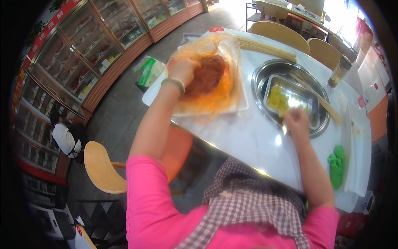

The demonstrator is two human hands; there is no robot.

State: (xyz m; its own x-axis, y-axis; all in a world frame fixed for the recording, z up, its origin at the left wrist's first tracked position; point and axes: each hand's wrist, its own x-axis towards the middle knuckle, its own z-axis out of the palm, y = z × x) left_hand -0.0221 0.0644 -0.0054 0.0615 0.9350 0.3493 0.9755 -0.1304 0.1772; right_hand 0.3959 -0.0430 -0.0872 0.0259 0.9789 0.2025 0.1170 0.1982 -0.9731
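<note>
My left hand (pixel 182 69) is closed at the left edge of a clear, orange-stained plastic bag (pixel 229 101). Inside the bag lies a mass of red, sauce-coated meat (pixel 207 76); the bag rests on a white tray (pixel 150 97). At the near edge of a round steel basin (pixel 259 85), my right hand (pixel 297 119) has its fingers pinched together. What they hold is too small to tell. A rectangular steel pan (pixel 313 99) sits in the basin with yellow-green pieces (pixel 277 98) at its left. Thin wooden skewers (pixel 327 108) lean across the basin's right side.
A bundle of skewers (pixel 265 48) lies behind the basin. To the right are a jar (pixel 340 71), a bottle (pixel 367 96), a green bundle (pixel 336 166) and a long white tray (pixel 358 153). Chairs (pixel 103 168) stand around the table; glass-door fridges (pixel 78 50) line the left.
</note>
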